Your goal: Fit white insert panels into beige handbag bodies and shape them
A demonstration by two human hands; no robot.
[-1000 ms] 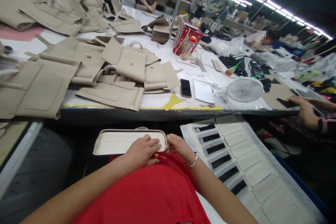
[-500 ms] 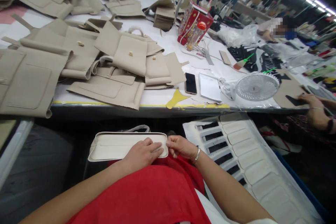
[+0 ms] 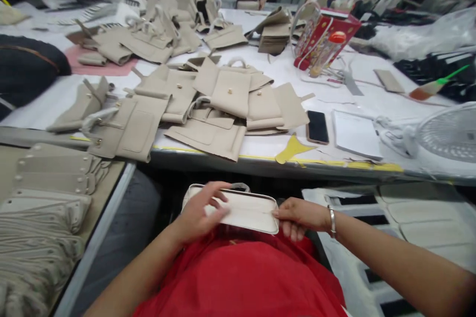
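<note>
Cream bag [image 3: 247, 213] was pinched by the right hand [image 3: 303, 215]; the left hand [image 3: 199, 213] held parted fingers over it.

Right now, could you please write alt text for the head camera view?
A person's right hand pinches one end of a pale bag, left hand over the other. Beige bags, a phone and a fan sit on a table beyond.

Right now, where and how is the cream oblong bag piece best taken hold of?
Probably by the short right end of the cream oblong bag piece, coming from the right: its narrow rim offers an edge to pinch, where the right hand grips. The left hand covers the opposite end.
</note>
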